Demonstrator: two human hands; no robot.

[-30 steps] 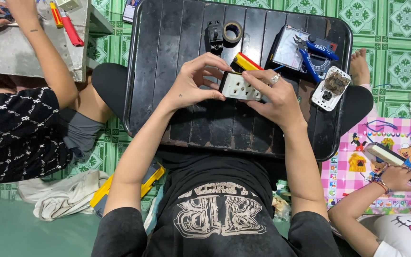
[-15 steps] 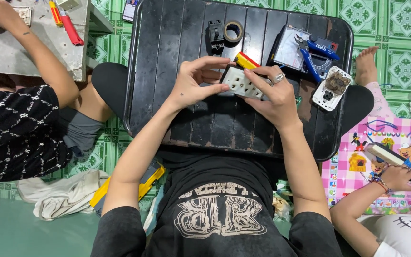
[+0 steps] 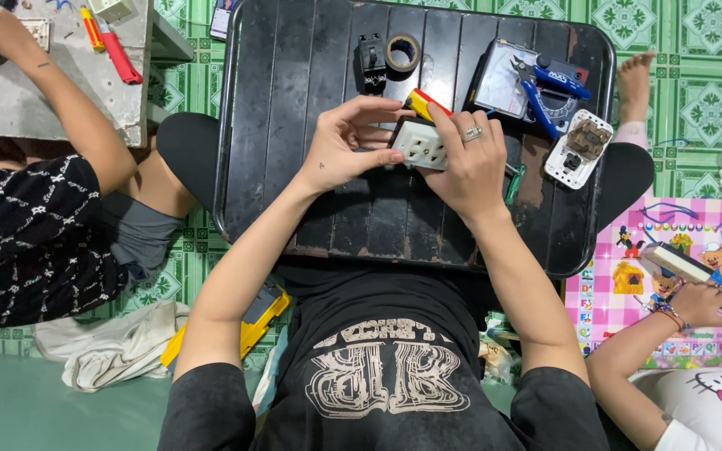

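Both of my hands hold a white electrical socket plate (image 3: 419, 144) over the middle of a black slatted tray table (image 3: 294, 100). My left hand (image 3: 346, 142) grips its left end with fingertips curled over the edge. My right hand (image 3: 470, 159), with a ring on one finger, covers its right side. A red and yellow screwdriver handle (image 3: 424, 103) sticks out just behind the plate, between my hands.
On the table lie a black part (image 3: 370, 60), a tape roll (image 3: 402, 53), blue pliers (image 3: 545, 88) on a grey box, and an opened white socket (image 3: 578, 148). Another person's arm (image 3: 60, 100) works at a grey board at left. A third person's hand (image 3: 699, 302) rests on a pink mat.
The socket plate has shifted slightly toward the table's middle between my hands. My left fingers have closed further over its left end.
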